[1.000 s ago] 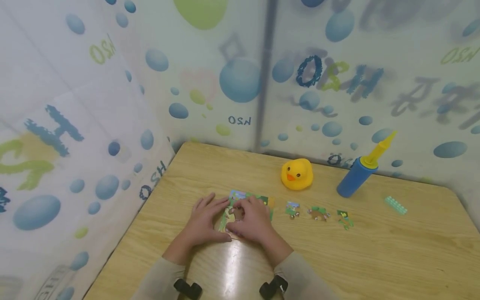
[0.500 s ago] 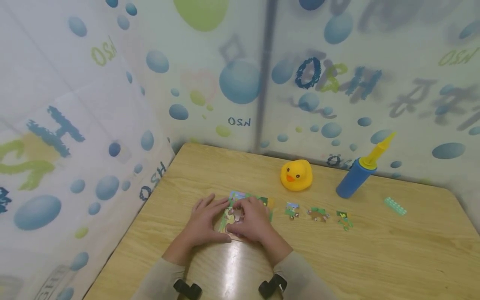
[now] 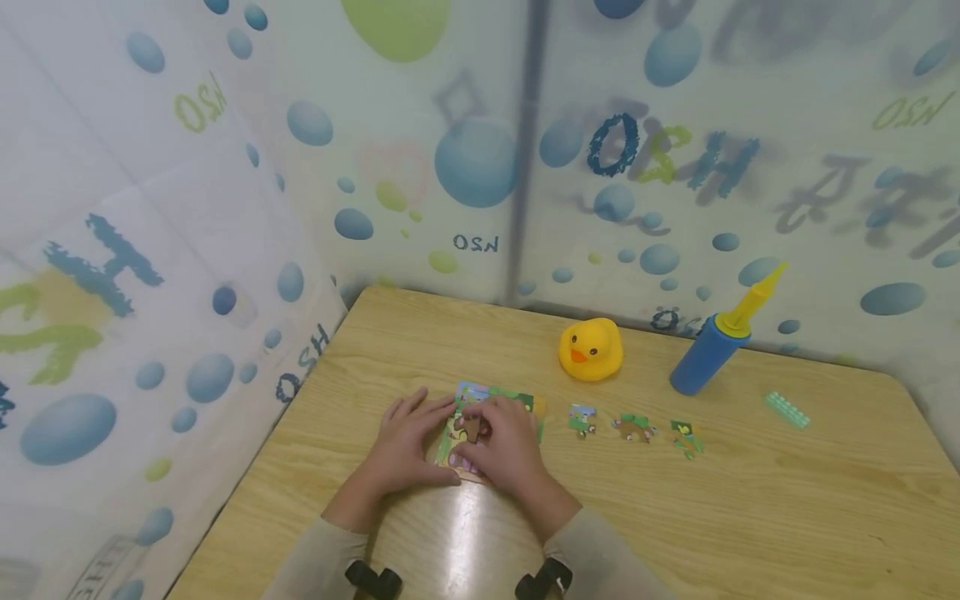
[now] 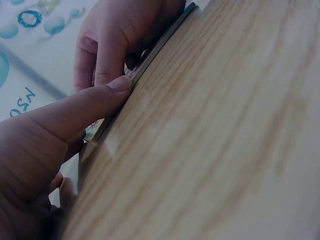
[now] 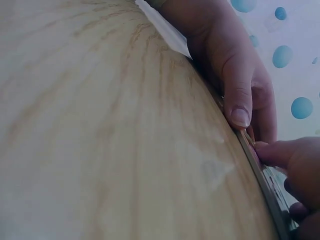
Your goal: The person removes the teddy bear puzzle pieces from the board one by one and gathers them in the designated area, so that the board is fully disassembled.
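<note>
The right hand (image 3: 510,442) is curling over the puzzle (image 3: 491,391), its thumb and index finger pinching a brown piece (image 3: 471,428) above the picture. Its fingers are partly covering that piece, and whether the piece is touching the puzzle I cannot tell. The left hand (image 3: 405,442) is lying along the puzzle's left side, fingers loosely straight and holding nothing, thumb touching the near edge. Between them, the hands are hiding much of the picture. Three loose pieces (image 3: 634,428) are lying to the right, too small to read clearly. Both wrist views are showing the puzzle as little more than a slanting edge.
</note>
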The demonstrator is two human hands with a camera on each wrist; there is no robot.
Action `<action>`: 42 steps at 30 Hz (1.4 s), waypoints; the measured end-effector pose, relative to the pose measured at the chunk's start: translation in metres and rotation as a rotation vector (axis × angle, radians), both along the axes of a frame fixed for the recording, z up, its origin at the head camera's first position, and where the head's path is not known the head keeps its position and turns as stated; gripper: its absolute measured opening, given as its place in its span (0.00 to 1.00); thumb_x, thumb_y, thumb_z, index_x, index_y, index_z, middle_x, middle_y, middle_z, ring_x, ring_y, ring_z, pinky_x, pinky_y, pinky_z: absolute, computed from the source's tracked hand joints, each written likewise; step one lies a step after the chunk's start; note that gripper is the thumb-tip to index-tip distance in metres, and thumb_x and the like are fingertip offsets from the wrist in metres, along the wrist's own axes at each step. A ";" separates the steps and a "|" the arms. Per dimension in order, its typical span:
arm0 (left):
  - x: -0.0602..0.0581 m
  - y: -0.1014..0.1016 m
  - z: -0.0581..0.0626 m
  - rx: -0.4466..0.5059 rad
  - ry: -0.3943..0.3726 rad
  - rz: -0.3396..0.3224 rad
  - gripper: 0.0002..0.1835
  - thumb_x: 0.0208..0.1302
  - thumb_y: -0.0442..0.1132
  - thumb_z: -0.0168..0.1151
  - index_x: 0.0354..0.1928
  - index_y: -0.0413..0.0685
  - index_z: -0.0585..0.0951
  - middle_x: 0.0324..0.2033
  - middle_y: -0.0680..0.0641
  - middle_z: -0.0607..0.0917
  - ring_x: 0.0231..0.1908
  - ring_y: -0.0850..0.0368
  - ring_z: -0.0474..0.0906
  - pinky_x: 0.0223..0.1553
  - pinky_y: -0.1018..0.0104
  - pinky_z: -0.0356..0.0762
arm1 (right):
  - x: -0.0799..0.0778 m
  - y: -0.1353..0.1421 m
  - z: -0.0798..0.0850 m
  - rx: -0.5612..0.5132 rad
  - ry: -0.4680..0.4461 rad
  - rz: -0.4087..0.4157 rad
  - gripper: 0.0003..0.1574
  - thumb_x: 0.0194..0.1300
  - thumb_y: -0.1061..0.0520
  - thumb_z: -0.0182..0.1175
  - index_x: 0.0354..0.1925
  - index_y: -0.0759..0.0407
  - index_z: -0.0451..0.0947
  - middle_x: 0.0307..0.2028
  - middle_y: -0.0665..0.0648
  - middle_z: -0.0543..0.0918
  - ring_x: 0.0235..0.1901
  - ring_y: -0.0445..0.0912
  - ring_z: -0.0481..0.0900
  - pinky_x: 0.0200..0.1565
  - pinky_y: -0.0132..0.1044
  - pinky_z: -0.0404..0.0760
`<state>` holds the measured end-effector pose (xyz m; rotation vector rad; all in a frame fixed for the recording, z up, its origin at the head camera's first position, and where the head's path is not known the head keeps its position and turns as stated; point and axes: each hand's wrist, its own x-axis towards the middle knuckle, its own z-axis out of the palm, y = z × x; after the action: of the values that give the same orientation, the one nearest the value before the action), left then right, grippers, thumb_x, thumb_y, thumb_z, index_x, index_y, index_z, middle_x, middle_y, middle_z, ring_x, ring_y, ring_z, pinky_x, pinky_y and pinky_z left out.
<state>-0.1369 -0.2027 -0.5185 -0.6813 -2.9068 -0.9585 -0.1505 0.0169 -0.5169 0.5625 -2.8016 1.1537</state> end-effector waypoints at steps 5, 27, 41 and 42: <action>0.000 0.000 0.000 -0.010 -0.003 0.001 0.58 0.41 0.63 0.87 0.75 0.48 0.76 0.76 0.50 0.74 0.80 0.32 0.53 0.77 0.28 0.39 | 0.003 0.000 -0.004 -0.003 0.091 -0.013 0.30 0.56 0.47 0.81 0.57 0.49 0.90 0.47 0.48 0.84 0.48 0.49 0.75 0.53 0.50 0.68; 0.003 0.001 -0.001 -0.023 -0.007 0.016 0.59 0.40 0.65 0.86 0.76 0.49 0.75 0.78 0.52 0.71 0.81 0.34 0.51 0.78 0.31 0.36 | 0.019 0.015 -0.010 -0.001 0.484 0.034 0.25 0.57 0.51 0.81 0.53 0.54 0.89 0.57 0.56 0.88 0.56 0.53 0.84 0.59 0.55 0.78; 0.000 0.002 0.001 -0.033 -0.028 0.015 0.61 0.38 0.63 0.87 0.77 0.50 0.74 0.78 0.50 0.70 0.81 0.34 0.51 0.79 0.33 0.35 | 0.037 0.069 -0.015 0.045 0.439 -0.014 0.17 0.58 0.48 0.81 0.47 0.44 0.93 0.49 0.49 0.90 0.49 0.48 0.81 0.55 0.54 0.74; 0.000 0.002 0.001 -0.029 -0.026 0.015 0.61 0.37 0.63 0.87 0.77 0.49 0.74 0.78 0.50 0.71 0.81 0.34 0.51 0.79 0.32 0.35 | 0.038 0.074 -0.015 0.046 0.437 -0.019 0.17 0.58 0.48 0.82 0.47 0.43 0.93 0.49 0.49 0.90 0.50 0.48 0.82 0.56 0.54 0.74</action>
<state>-0.1373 -0.2010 -0.5173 -0.6526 -2.9499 -0.9323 -0.1126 0.0911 -0.5320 0.6935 -2.4565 0.8399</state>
